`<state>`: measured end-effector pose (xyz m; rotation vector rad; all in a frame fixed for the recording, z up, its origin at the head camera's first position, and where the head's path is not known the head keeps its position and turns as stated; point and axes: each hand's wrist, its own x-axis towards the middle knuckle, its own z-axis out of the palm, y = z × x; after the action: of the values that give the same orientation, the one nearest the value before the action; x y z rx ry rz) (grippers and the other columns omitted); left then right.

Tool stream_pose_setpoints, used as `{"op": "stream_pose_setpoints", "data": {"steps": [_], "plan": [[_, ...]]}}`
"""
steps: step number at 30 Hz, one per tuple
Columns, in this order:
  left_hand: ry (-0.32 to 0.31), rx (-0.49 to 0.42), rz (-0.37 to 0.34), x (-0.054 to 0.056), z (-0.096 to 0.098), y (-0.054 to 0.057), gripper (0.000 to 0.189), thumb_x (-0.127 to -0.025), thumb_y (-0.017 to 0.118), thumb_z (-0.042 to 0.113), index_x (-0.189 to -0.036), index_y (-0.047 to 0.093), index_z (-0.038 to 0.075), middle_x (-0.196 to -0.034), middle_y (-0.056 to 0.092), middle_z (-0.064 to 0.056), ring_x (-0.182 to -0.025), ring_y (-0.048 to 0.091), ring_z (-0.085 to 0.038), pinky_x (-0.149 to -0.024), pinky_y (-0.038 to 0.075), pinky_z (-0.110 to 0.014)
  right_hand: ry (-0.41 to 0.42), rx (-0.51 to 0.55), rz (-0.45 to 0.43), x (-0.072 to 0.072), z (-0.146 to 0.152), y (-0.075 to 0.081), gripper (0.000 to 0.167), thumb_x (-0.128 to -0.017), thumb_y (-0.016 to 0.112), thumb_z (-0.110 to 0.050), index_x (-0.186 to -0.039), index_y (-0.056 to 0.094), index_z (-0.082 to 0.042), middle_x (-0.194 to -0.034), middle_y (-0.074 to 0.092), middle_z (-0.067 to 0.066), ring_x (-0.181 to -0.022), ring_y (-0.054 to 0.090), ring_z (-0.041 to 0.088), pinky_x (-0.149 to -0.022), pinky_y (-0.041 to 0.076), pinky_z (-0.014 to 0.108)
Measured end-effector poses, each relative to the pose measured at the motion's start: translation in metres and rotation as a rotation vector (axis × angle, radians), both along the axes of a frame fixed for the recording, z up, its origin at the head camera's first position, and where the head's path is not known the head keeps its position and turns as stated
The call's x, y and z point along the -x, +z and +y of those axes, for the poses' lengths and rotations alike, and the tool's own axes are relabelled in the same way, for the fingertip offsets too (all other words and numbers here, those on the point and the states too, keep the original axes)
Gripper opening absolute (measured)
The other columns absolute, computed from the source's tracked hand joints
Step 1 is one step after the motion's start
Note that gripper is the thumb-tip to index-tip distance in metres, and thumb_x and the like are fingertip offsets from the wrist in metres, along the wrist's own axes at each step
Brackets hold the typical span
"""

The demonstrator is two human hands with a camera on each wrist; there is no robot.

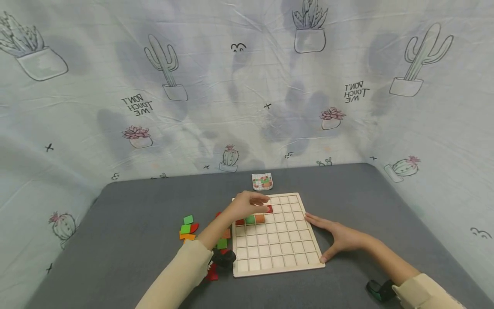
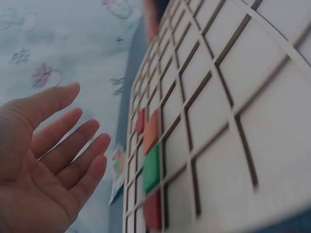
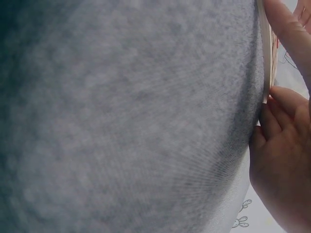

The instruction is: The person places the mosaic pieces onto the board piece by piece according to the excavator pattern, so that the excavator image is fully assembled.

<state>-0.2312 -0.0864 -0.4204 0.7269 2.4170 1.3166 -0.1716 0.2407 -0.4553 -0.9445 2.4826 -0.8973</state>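
Note:
A wooden grid board lies on the table. Above its upper left part is my left hand, fingers loosely bent and nothing in them; the left wrist view shows its bare palm. Just by its fingertips, a red tile sits in a cell. One row nearer lie an orange tile, a green tile and a dark red tile, side by side. My right hand is spread along the board's right edge, the thumb touching the near corner and the fingertips farther up.
A small card with a coloured grid pattern stands beyond the board. Left of the board lie loose tiles: green, orange and red, some partly hidden by the left arm. A patterned cloth hangs around the grey table.

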Motion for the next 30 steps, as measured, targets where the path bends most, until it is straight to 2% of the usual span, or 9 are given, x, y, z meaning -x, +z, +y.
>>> {"op": "stream_pose_setpoints", "data": {"steps": [4,9,15,18,22,25,30], "plan": [[0.029,-0.026,-0.056,-0.005,-0.025,0.004,0.044,-0.085,0.067,0.022,-0.124,0.058,0.005,-0.123,0.060,-0.010,-0.111,0.057,-0.025,-0.089,0.048,-0.037,-0.002,-0.001,0.006,0.000,0.000,0.000,0.112,-0.062,0.080,-0.046,-0.148,0.020,-0.008,-0.152,0.017,0.017,-0.133,0.021,0.044,-0.103,0.030,0.041],[0.088,-0.033,-0.057,-0.014,-0.059,0.006,0.046,-0.085,0.067,0.022,-0.125,0.057,0.002,-0.123,0.059,-0.013,-0.112,0.056,-0.029,-0.089,0.048,-0.038,0.001,0.005,0.021,-0.001,-0.001,0.001,0.111,-0.061,0.080,-0.047,-0.147,0.021,-0.007,-0.152,0.019,0.016,-0.133,0.022,0.042,-0.104,0.029,0.033],[0.139,-0.054,-0.074,-0.027,-0.086,0.000,0.045,-0.084,0.068,0.018,-0.124,0.057,-0.001,-0.122,0.058,-0.019,-0.109,0.057,-0.032,-0.081,0.052,-0.035,0.013,0.011,0.017,-0.002,0.000,0.001,0.111,-0.063,0.080,-0.045,-0.147,0.020,-0.007,-0.151,0.018,0.018,-0.134,0.021,0.042,-0.104,0.030,0.033],[0.149,-0.024,-0.043,-0.031,-0.092,-0.004,0.044,-0.083,0.069,0.020,-0.122,0.059,0.001,-0.120,0.060,-0.017,-0.107,0.058,-0.031,-0.081,0.052,-0.035,0.020,0.016,0.015,-0.002,0.001,0.001,0.110,-0.064,0.080,-0.044,-0.148,0.020,-0.007,-0.152,0.017,0.018,-0.134,0.020,0.042,-0.103,0.031,0.034],[0.159,0.059,0.008,-0.039,-0.093,-0.009,0.039,-0.081,0.071,0.024,-0.116,0.065,0.007,-0.114,0.064,-0.011,-0.102,0.060,-0.027,-0.081,0.051,-0.037,0.024,0.018,0.008,-0.002,0.002,0.000,0.109,-0.064,0.079,-0.045,-0.148,0.019,-0.009,-0.152,0.016,0.017,-0.136,0.019,0.036,-0.103,0.031,0.032],[0.136,0.108,0.042,-0.045,-0.092,-0.011,0.034,-0.080,0.072,0.023,-0.110,0.067,0.008,-0.109,0.066,-0.009,-0.099,0.062,-0.025,-0.079,0.052,-0.037,0.020,0.020,0.003,-0.002,0.001,0.001,0.110,-0.063,0.079,-0.046,-0.148,0.020,-0.009,-0.152,0.017,0.017,-0.136,0.019,0.036,-0.104,0.030,0.032],[0.091,0.177,0.101,-0.054,-0.090,-0.012,0.030,-0.077,0.075,0.018,-0.105,0.069,0.009,-0.102,0.068,-0.006,-0.091,0.063,-0.021,-0.074,0.053,-0.032,0.015,0.019,0.003,-0.002,0.000,0.004,0.111,-0.062,0.080,-0.046,-0.148,0.020,-0.008,-0.151,0.017,0.019,-0.134,0.020,0.043,-0.104,0.030,0.035]]}}
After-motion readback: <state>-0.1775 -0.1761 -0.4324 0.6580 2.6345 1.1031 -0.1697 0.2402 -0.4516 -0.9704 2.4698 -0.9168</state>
